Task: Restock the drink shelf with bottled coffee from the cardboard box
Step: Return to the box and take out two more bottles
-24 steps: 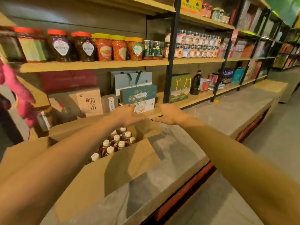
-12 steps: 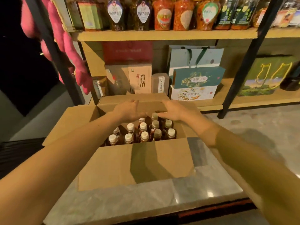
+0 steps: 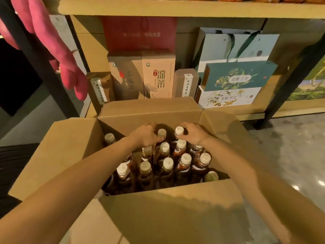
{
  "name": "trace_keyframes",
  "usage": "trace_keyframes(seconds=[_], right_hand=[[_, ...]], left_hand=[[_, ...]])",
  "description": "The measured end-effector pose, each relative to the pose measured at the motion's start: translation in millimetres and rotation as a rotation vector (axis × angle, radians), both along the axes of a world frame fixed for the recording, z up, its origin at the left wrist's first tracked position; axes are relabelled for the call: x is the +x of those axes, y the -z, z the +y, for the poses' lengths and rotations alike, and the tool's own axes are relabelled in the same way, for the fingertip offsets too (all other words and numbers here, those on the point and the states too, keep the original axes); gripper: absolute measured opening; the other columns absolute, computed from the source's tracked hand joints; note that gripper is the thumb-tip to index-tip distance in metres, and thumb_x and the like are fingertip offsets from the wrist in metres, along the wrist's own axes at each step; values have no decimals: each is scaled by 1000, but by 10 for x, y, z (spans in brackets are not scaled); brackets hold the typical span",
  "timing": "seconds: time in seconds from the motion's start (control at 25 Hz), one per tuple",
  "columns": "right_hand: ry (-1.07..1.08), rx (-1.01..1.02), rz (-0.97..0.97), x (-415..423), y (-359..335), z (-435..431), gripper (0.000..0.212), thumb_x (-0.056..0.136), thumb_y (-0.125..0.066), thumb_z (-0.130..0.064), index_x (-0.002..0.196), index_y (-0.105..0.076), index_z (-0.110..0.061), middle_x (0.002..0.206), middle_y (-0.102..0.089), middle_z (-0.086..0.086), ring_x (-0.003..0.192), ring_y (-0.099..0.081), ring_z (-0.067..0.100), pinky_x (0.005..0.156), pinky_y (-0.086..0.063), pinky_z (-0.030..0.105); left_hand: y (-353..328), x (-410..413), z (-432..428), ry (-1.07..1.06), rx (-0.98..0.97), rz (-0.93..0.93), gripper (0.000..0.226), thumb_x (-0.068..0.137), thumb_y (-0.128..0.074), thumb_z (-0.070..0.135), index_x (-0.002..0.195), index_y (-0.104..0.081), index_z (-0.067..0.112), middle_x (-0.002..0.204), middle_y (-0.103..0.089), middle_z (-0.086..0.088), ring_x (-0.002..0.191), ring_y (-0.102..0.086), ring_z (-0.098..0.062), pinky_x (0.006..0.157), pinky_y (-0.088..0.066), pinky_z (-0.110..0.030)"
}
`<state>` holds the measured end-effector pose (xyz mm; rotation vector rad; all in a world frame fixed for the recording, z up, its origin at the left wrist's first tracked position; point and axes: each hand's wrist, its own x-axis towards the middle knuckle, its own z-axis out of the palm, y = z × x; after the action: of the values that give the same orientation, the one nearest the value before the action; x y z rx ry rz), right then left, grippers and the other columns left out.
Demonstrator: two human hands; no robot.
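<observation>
Far to the left of the left hand, and higher, a pair of pink gloves (image 3: 58, 55) hangs beside a black post (image 3: 35, 55). Below them the cardboard box (image 3: 70, 147) stands open, its left flap spread outward, to the left of the left forearm. Inside the box, just left of the left wrist, one lone bottle (image 3: 109, 138) stands apart from the group.

The left hand (image 3: 146, 136) reaches into the far part of the box. Its fingers are curled around the neck of a dim-capped bottle (image 3: 162, 133), whose cap shows at the right side of the hand. Just to the right of it, the right hand (image 3: 193, 136) has its fingers closed around the neck of a bright-capped bottle (image 3: 179, 130); the cap sticks out at the left of this hand. The two hands are near each other but apart.

Nearer to the person than both hands, between the forearms, the other bottles (image 3: 168, 163) stand upright in rows, filled with dark brown liquid.

Beyond the hands, behind the far flap, tan tea cartons (image 3: 158, 74) stand on the shelf. Beyond the right hand there is a teal gift box (image 3: 237, 76) on top of a white gift box (image 3: 228, 99), with a pale paper bag (image 3: 237, 44) behind them. To the right of the right forearm lies the grey counter (image 3: 290, 155).
</observation>
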<state>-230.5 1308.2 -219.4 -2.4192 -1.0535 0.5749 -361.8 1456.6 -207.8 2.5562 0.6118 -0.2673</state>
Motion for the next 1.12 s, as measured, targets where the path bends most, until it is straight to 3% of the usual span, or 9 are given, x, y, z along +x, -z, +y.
trace_keyframes(seconds=[0.2,0.36,0.48,0.6,0.88,1.0,1.12], right_hand=[[97,50,179,245,315,149,50,80,-71,-9,126,-52,-7,125,-58,11,121,-53,26,105,-40,36],[165,38,332,447,423,261,48,76,-69,8,121,-56,0,117,-61,12,115,-55,24,104,-43,40],[93,-38,373,523,527,333,59,73,-74,5,126,-52,-6,122,-59,8,118,-54,21,103,-44,36],[-30,-107,328,578,608,380,43,76,-74,-4,114,-58,-12,112,-61,0,107,-55,14,89,-44,27],[-56,-161,421,675,790,486,54,71,-79,-21,122,-59,-20,118,-65,-2,112,-58,17,102,-45,39],[-68,-107,452,656,798,493,53,70,-80,-21,120,-61,-19,117,-66,-1,112,-59,17,102,-45,40],[-35,-35,533,607,756,506,54,69,-81,-15,120,-62,-17,119,-65,-1,116,-57,17,105,-43,41]], left_hand=[[395,197,303,-30,-294,-37,63,89,-61,30,143,-34,13,140,-48,-8,126,-47,-24,103,-36,-31],[653,323,418,-27,-453,-65,59,82,-70,22,136,-47,15,136,-53,-3,127,-47,-21,109,-35,-38],[804,389,461,-48,-535,-3,64,81,-72,21,138,-45,15,140,-48,-2,131,-41,-19,112,-30,-35],[846,435,495,-80,-645,-46,54,79,-73,14,129,-54,15,132,-55,0,125,-46,-17,109,-32,-32],[951,499,496,55,-526,-181,32,71,-80,15,101,-70,14,98,-69,8,101,-62,-7,97,-44,-28],[931,487,488,56,-523,-213,32,71,-80,13,101,-70,16,98,-69,13,99,-62,-1,94,-43,-22],[915,437,513,35,-586,-212,31,71,-80,12,94,-69,28,96,-69,14,100,-61,-3,97,-42,-27]])
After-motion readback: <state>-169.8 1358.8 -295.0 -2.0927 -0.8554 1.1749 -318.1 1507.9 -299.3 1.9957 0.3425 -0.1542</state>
